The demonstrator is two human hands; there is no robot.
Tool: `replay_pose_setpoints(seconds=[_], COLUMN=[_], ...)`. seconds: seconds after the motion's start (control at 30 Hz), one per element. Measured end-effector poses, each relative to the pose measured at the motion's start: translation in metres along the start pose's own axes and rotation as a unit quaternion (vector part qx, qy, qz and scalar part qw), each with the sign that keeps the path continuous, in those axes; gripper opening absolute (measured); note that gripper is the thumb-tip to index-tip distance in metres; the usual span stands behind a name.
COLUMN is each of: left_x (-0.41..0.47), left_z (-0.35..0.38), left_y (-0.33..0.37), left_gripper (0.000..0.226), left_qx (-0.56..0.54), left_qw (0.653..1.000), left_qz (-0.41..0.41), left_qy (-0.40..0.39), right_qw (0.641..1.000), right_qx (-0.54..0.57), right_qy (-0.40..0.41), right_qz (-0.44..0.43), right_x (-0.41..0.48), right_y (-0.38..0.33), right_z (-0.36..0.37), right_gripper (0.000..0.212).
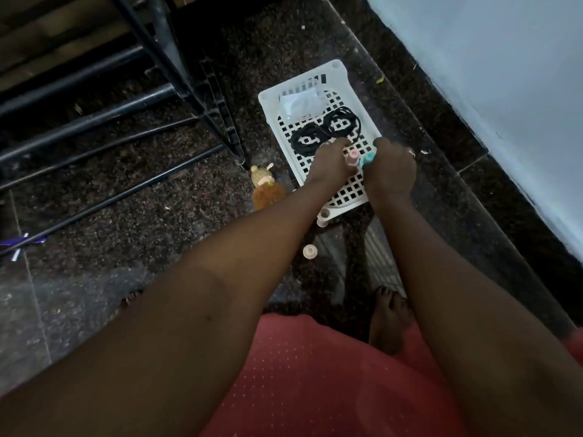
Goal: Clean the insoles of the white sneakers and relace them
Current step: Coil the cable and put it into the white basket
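A white perforated plastic rack shelf [356, 99] lies flat on the dark speckled floor. Two coils of black laces [328, 129] rest on it, with a clear plastic packet [299, 104] behind them. My left hand [328, 162] reaches over the shelf and closes on a small pink bottle-like item [353, 156]. My right hand [391, 168] grips a small teal item [367, 159] right beside it. No white sneakers or insoles are in view.
A black metal rack frame [176, 70] stands at the left. A small doll with orange hair [266, 187] lies by the shelf. Two cream plastic caps [310, 251] sit on the floor near my bare foot [389, 316]. A pale wall [504, 74] runs along the right.
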State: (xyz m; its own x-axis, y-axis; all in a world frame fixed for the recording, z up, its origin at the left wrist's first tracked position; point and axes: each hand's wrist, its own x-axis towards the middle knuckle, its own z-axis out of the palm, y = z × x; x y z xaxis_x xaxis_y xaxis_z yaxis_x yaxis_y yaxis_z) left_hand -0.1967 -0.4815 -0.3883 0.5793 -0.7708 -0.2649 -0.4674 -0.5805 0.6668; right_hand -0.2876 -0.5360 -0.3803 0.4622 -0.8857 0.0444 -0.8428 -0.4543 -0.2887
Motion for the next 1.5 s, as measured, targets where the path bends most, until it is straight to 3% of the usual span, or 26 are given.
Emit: replay_pose_setpoints(seconds=[0.1,0.2,0.27,0.33,0.43,0.5,0.57,0.67,0.73,0.83,1.0,1.13,1.23,1.33,1.5], left_x=[-0.019,-0.058,-0.090,-0.123,-0.165,-0.180,-0.184,-0.182,-0.184,-0.183,-0.152,-0.112,-0.078,-0.057,-0.054], left_z=[-0.020,-0.043,-0.050,-0.045,-0.024,-0.007,0.005,0.015,0.019,0.018,-0.014,-0.027,-0.021,-0.009,0.006], left_y=[0.003,-0.005,-0.019,-0.041,-0.078,-0.097,-0.104,-0.102,-0.101,-0.099,-0.062,-0.029,-0.011,0.004,0.010], left_gripper=[0.050,0.033,0.022,0.016,0.019,0.025,0.030,0.040,0.041,0.029,0.034,0.048,0.052,0.049,0.036], left_qx=[-0.018,-0.045,-0.051,-0.047,-0.023,-0.012,0.001,0.028,0.019,-0.026,-0.094,-0.060,0.043,0.176,0.203], left_qw=[0.999,0.992,0.982,0.978,0.973,0.971,0.978,0.986,0.985,0.985,0.985,0.993,0.997,0.983,0.976], left_qz=[-0.009,-0.030,-0.045,-0.071,-0.161,-0.208,-0.193,-0.158,-0.160,-0.144,-0.036,0.037,0.056,0.028,-0.003], left_qy=[0.031,0.115,0.175,0.189,0.161,0.120,0.083,0.048,0.056,0.095,0.138,0.100,0.036,-0.048,-0.082], right_qw=[0.996,0.982,0.976,0.975,0.984,0.988,0.985,0.976,0.977,0.982,0.976,0.975,0.995,1.000,0.998], right_qx=[0.058,0.110,0.118,0.105,0.068,0.038,0.031,0.032,0.047,0.074,0.170,0.180,0.095,-0.015,-0.053], right_qy=[0.071,0.141,0.132,0.089,-0.025,-0.100,-0.146,-0.202,-0.191,-0.112,0.030,0.100,0.038,-0.027,-0.020], right_qz=[0.009,-0.059,-0.129,-0.175,-0.160,-0.112,-0.086,-0.077,-0.077,-0.135,-0.135,-0.078,-0.012,0.002,0.014], right_x=[-0.021,-0.062,-0.097,-0.131,-0.167,-0.175,-0.177,-0.176,-0.176,-0.176,-0.144,-0.091,-0.052,-0.030,-0.023], right_y=[-0.004,-0.019,-0.026,-0.028,-0.027,-0.026,-0.027,-0.027,-0.033,-0.044,-0.058,-0.046,-0.024,-0.007,-0.004], right_z=[-0.009,-0.014,-0.010,0.002,0.019,0.029,0.034,0.040,0.039,0.036,0.013,-0.008,-0.012,-0.004,0.010], right_gripper=[0.024,0.011,0.006,0.016,0.012,0.032,0.039,0.032,0.027,0.016,0.039,0.047,0.040,0.033,0.023])
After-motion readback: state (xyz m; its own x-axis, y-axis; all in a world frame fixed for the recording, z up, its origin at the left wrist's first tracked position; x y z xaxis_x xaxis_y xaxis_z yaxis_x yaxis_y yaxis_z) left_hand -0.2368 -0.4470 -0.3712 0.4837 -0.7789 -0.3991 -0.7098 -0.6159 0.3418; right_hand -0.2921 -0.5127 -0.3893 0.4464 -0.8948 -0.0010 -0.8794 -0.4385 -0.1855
